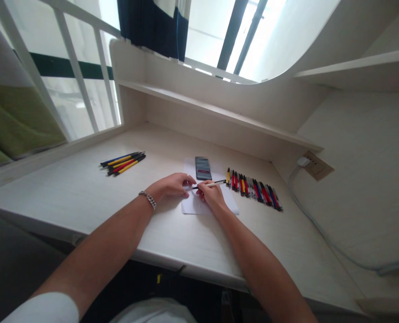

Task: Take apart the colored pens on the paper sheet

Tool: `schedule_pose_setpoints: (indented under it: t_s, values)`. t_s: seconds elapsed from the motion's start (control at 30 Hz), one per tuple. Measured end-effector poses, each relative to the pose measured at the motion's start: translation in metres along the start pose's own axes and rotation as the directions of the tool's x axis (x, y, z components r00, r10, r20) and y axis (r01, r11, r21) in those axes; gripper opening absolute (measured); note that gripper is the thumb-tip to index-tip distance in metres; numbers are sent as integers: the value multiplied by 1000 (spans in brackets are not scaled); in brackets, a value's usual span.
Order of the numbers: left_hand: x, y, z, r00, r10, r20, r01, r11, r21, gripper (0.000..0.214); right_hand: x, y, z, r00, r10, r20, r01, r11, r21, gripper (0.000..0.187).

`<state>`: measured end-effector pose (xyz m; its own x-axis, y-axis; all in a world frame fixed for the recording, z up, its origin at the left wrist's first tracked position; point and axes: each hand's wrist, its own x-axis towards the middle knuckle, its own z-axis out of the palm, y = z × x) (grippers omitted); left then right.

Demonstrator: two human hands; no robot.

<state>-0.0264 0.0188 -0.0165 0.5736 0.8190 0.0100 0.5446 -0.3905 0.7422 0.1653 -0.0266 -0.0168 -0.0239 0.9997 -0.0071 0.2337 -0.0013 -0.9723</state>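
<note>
The right hand (212, 196) pinched a slim white pen (213, 184) between its fingers (202, 188) above a white paper sheet (216, 205) on the desk (172, 233).

The pen's long axis ran nearly left-right, its black tip toward the left hand (170, 186), whose loosely curled fingers (188, 180) held nothing; the right hand lay nearer the row of coloured pens (253, 190).

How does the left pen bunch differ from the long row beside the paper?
The small bunch of dark, yellow-and-red pens holds far fewer than the long multicoloured pen row. The bunch lies tight and lengthwise; the row fans side by side. The row sits beside the white paper sheet; the bunch sits apart. Both lie flat on the white desk.
</note>
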Motion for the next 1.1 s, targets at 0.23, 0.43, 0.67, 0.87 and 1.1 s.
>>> schedule_pose_setpoints:
  t_s: [0.23,0.43,0.67,0.87,1.1]
  values:
    - [-4,9,-3,1000,10,-7,-10,1000,25,59,-8,-2,0,997,-77,-14,73,977,-200,13]
    - [-4,9,-2,1000,1,-29,0,999,49,59,-3,5,1,990,-139,27,142,963,-230,12]
    - [-1,4,0,1000,7,-31,-7,1000,4,59,-3,1,3,995,-103,-10,99,973,-208,7]
    - [-1,1,1,999,5,-32,-4,1000,10,57,0,2,-4,1000,-1,8,1,998,67,16]
    - [-1,6,6,982,39,-184,-42,999,-13,46,-3,-7,-29,997,70,42,-82,904,419,38]
